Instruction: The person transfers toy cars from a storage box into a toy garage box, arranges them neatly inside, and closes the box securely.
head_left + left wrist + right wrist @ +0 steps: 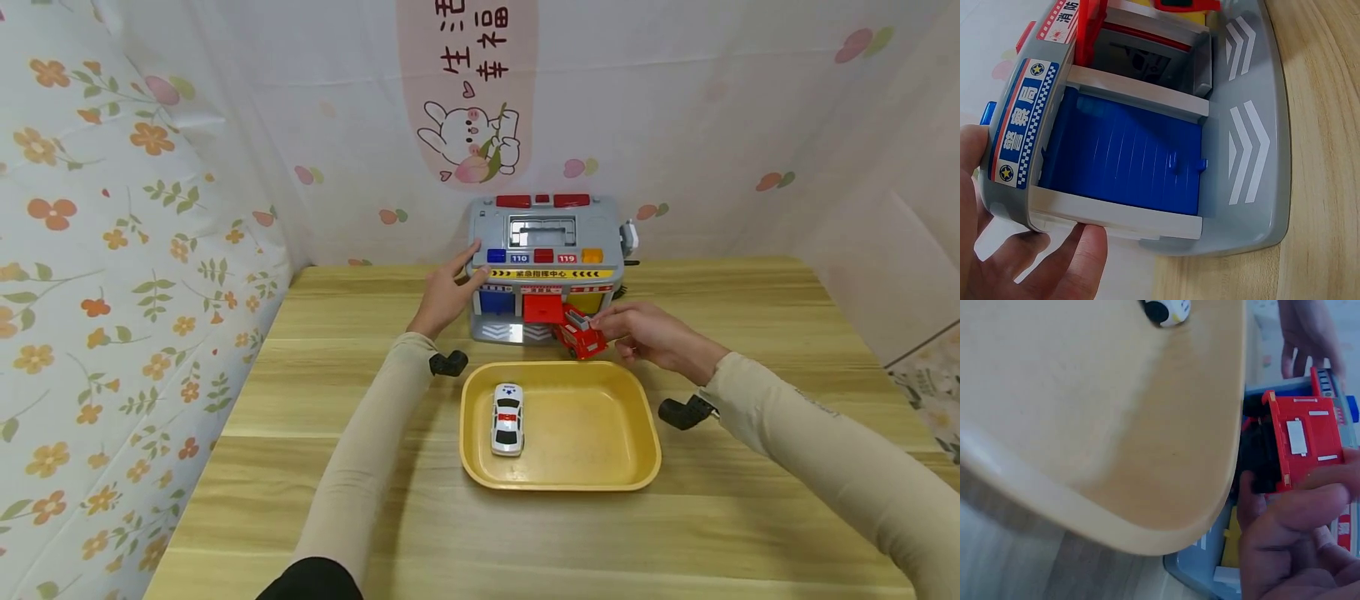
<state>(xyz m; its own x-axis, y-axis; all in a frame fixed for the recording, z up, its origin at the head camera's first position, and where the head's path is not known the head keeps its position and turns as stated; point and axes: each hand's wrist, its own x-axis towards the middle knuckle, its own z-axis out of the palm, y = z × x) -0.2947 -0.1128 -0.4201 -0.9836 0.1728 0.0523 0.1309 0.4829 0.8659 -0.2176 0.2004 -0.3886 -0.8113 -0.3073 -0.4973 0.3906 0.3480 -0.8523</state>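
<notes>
A grey toy rescue station (546,273) stands against the back curtain. My left hand (444,293) rests at its left front corner, fingers spread against roof and side wall. In the left wrist view the blue door (1125,153) is down beside these fingers (1088,259). The middle bay's red door (543,308) is raised, and the bay behind it shows dark. My right hand (647,335) pinches a red toy fire truck (579,333) by its rear, between thumb and fingers. The truck slants at the front ramp of the station, its nose toward the middle bay.
A yellow tray (558,486) lies just in front of the station, and a white toy police car (507,419) sits in its left part. Both stand on a wooden table (750,500). A patterned curtain (337,125) closes off the back and the left side.
</notes>
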